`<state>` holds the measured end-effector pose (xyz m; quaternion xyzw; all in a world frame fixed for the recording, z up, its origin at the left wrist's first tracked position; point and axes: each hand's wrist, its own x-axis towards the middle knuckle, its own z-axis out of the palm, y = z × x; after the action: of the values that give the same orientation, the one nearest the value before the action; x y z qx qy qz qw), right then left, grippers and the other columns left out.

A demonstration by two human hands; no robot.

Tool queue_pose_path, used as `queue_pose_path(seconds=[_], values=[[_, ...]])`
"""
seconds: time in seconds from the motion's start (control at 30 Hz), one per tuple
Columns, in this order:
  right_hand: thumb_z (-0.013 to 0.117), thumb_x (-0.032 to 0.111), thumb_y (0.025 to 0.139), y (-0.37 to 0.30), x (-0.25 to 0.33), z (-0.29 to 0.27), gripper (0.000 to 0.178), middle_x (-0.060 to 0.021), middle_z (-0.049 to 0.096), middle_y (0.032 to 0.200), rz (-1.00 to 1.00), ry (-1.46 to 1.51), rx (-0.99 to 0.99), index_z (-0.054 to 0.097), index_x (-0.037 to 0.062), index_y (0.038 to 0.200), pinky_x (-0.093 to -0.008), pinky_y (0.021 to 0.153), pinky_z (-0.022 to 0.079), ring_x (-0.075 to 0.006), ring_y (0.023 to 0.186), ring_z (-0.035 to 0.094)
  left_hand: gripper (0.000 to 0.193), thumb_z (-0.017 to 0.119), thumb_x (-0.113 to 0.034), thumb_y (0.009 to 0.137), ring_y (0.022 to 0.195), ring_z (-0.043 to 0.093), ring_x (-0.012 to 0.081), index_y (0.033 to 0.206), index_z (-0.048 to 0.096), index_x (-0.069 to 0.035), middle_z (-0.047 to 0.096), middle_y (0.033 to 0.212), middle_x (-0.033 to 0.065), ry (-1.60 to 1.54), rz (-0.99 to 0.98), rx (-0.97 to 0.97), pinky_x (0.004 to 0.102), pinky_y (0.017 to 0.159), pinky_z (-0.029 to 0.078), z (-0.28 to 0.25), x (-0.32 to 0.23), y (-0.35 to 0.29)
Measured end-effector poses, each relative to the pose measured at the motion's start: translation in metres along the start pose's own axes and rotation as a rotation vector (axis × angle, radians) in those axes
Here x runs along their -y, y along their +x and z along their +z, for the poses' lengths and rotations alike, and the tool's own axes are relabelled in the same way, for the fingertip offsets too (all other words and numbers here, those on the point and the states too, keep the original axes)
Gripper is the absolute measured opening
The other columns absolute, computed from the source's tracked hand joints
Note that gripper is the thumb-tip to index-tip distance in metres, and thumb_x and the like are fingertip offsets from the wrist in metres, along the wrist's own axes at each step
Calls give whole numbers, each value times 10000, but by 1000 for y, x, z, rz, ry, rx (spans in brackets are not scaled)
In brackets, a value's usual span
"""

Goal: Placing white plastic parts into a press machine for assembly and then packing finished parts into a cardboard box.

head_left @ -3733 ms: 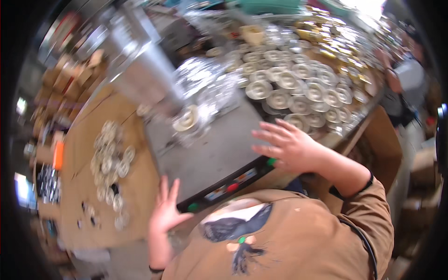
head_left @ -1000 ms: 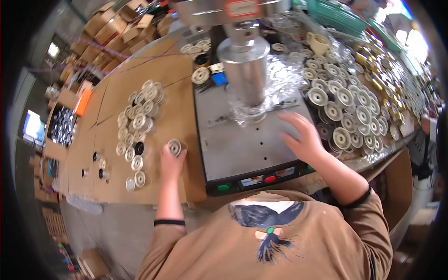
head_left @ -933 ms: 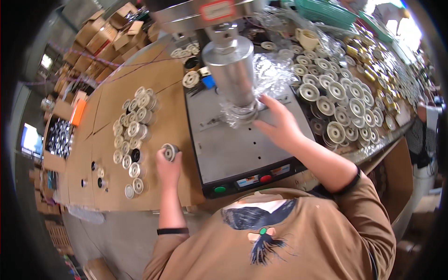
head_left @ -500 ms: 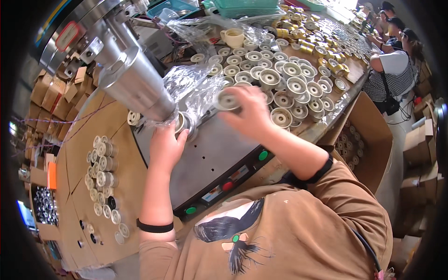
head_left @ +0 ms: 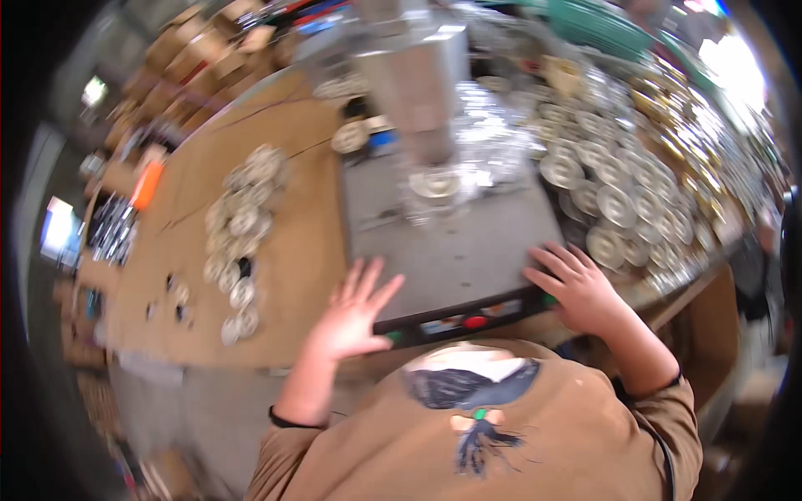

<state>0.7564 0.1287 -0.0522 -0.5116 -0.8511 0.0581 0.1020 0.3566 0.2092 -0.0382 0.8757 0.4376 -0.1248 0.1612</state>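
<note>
My left hand [head_left: 352, 311] is spread at the near left corner of the grey press table [head_left: 451, 259], its thumb at a green button [head_left: 395, 337]. At the right corner my right hand [head_left: 578, 288] also has its fingers apart, with the thumb side by the other green button [head_left: 549, 300]. Neither hand holds anything. Between them, the front panel carries a red button [head_left: 475, 321]. Farther back, the press's metal ram [head_left: 413, 100] stands over a pale round wheel-like part [head_left: 436, 183], with clear plastic film [head_left: 489, 138] around it. Blur hides whether ram and part touch.
Pale wheel-like parts [head_left: 614, 204] are heaped on the right, with gold-coloured ones [head_left: 685, 108] beyond. More pale parts [head_left: 242, 221] lie on the brown board [head_left: 159, 288] at left. A teal basket [head_left: 597, 29] stands at the back; an open carton [head_left: 710, 334] sits low right.
My left hand has left the part under the ram, and my right hand no longer holds a wheel-like part. Both have come back to the press's front corners. The view has turned left.
</note>
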Motion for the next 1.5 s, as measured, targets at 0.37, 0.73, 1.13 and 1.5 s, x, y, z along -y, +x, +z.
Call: queue_pose_path(seconds=[0.37,0.73,1.13,1.5], values=[[792,171,744,56,20,19,567,-158,556,1408,112,155,-105,630,28,1268,-519,1104,402,-408,1333,479,856,788,-409,851,1519,287,382,1565,395,-150,261,1667,173,-469,-240,-617,509,1217,297,33,97,-4],[765,213,722,98,41,34,605,-188,512,1458,218,91,-95,612,29,1278,-553,1126,345,-436,1384,433,424,702,-180,908,1239,608,341,1314,634,-77,635,1323,200,-664,-698,-482,420,1035,493,-101,334,32],[756,226,709,102,41,35,625,-207,514,1454,191,48,-86,602,9,1275,-561,1121,350,-454,1370,444,449,717,-123,855,992,705,270,1298,643,-92,716,1104,161,-336,-731,-313,380,817,572,-78,378,52],[755,215,710,100,41,34,625,-208,512,1457,187,75,-97,600,2,1277,-554,1132,344,-454,1374,442,251,658,-33,855,798,726,251,1087,744,-75,754,936,139,-443,-686,-647,381,755,573,-60,330,13]])
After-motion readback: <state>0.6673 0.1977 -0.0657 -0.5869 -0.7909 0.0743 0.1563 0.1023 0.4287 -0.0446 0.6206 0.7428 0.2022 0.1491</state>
